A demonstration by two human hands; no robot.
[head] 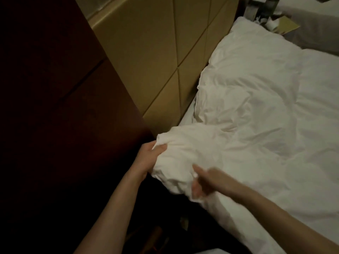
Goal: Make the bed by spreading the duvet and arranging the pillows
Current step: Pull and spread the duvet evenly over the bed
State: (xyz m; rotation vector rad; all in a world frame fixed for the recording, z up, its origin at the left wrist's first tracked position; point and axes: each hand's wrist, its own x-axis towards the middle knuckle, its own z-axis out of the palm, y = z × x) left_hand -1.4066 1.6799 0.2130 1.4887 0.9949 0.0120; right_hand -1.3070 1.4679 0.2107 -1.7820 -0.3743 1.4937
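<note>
A white pillow lies at the near corner of the bed, its end hanging over the mattress edge. My left hand grips its far left corner, fingers curled into the fabric. My right hand, blurred by motion, holds the pillow's near edge with thumb on top and fingers curled under. A second white pillow lies against the headboard further along. The white duvet covers the bed to the right, wrinkled.
A tan padded headboard runs behind the pillows. A dark wooden panel stands at the left, close to my left hand. Clutter and a yellow paper sit beyond the bed at top right. The floor below is dark.
</note>
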